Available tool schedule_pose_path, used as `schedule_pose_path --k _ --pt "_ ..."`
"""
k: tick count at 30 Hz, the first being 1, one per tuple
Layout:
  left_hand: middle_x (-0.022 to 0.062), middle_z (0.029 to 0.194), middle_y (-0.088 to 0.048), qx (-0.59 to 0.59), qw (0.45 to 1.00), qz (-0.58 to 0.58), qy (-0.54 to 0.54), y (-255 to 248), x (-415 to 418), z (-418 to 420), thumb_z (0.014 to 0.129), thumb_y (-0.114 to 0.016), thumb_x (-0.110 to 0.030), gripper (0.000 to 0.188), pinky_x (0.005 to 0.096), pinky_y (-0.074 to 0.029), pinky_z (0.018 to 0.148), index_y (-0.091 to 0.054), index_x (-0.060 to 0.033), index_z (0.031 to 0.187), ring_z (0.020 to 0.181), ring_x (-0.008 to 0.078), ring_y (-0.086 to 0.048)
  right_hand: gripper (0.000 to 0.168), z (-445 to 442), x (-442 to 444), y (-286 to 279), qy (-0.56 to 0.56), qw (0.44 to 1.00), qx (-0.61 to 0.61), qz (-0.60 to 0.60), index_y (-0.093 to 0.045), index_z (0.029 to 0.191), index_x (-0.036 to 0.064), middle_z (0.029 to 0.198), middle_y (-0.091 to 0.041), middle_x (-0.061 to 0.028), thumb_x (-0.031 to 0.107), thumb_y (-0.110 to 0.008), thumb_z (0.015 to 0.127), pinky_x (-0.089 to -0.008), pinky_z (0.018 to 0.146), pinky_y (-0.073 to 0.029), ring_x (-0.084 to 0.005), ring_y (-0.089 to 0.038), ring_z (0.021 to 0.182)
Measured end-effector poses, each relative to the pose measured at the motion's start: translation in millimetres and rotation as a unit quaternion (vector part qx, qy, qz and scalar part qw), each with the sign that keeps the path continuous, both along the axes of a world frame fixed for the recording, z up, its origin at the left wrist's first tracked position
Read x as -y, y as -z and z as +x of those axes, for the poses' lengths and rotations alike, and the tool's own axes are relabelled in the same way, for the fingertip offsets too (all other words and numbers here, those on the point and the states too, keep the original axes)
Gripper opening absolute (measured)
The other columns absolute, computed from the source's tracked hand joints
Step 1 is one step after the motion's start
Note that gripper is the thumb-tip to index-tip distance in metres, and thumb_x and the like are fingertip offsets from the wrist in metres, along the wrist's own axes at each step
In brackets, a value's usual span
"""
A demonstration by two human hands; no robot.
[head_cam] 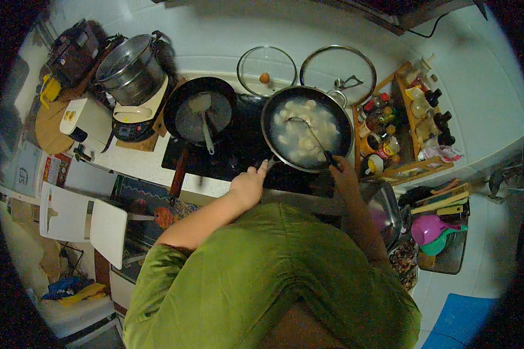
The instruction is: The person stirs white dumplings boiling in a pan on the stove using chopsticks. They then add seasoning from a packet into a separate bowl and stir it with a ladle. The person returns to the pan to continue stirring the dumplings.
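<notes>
A wok [308, 162] with whitish liquid and several pale dumplings [306, 143] stands on the right of a black cooktop [249, 126]. My left hand [249, 185] is closed around the wok's handle at its near edge. In my right hand [344, 172] is the black handle of a metal ladle [311, 131], its head down among the dumplings. A dark frying pan [172, 109] with a brown handle stands on the left burner. A grey turner [204, 120] lies in it, in some liquid.
Two glass lids [267, 47] [338, 47] lean on the back wall. Bottles and jars fill a wooden rack [357, 131] on the right. A steel steamer pot [131, 80] and a cream appliance [87, 122] stand at the left. A pink dipper [425, 230] lies at the lower right.
</notes>
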State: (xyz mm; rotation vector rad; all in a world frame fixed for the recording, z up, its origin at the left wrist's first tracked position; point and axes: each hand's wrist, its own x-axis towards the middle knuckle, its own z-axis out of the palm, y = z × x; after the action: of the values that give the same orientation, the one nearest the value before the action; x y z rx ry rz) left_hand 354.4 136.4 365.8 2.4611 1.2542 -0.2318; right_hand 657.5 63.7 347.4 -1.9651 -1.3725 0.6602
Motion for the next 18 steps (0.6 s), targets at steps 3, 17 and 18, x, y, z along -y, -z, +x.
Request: schedule_pose_path --k 3,17,18 --pt "0.0241 0.107 -0.055 0.000 1.000 -0.007 -0.001 -1.4 -0.5 0.7 0.078 -0.056 -0.005 0.080 0.0433 -0.054 0.070 -0.017 -0.0070 0.148 0.084 0.0372 -0.063 0.045 -0.6 -9.6 0.5 0.006 1.000 0.020 0.021 -0.048 0.130 0.005 0.128 -0.052 -0.0177 0.023 -0.059 0.090 -0.0402 0.093 -0.044 -0.0303 -0.052 0.116" --pt "0.0237 0.111 -0.052 -0.020 1.000 -0.016 0.007 -4.0 -2.0 1.5 0.081 -0.052 -0.007 0.075 0.0417 -0.055 0.073 -0.017 -0.0003 0.147 0.088 0.0355 -0.062 0.043 9.7 30.3 -16.0 0.092 0.980 -0.162 0.068 -0.051 0.126 0.003 0.122 -0.056 -0.0162 0.015 -0.061 0.087 -0.0356 0.092 -0.045 -0.0258 -0.056 0.109" --pt "0.0236 0.111 -0.052 -0.020 1.000 -0.015 0.005 -3.7 -2.0 1.8 0.080 -0.052 -0.007 0.075 0.0415 -0.055 0.073 -0.017 0.0004 0.146 0.088 0.0354 -0.062 0.042 16.5 40.9 -25.6 0.066 0.983 -0.158 0.064 -0.051 0.125 0.002 0.121 -0.057 -0.0161 0.014 -0.061 0.086 -0.0346 0.090 -0.045 -0.0245 -0.056 0.107"
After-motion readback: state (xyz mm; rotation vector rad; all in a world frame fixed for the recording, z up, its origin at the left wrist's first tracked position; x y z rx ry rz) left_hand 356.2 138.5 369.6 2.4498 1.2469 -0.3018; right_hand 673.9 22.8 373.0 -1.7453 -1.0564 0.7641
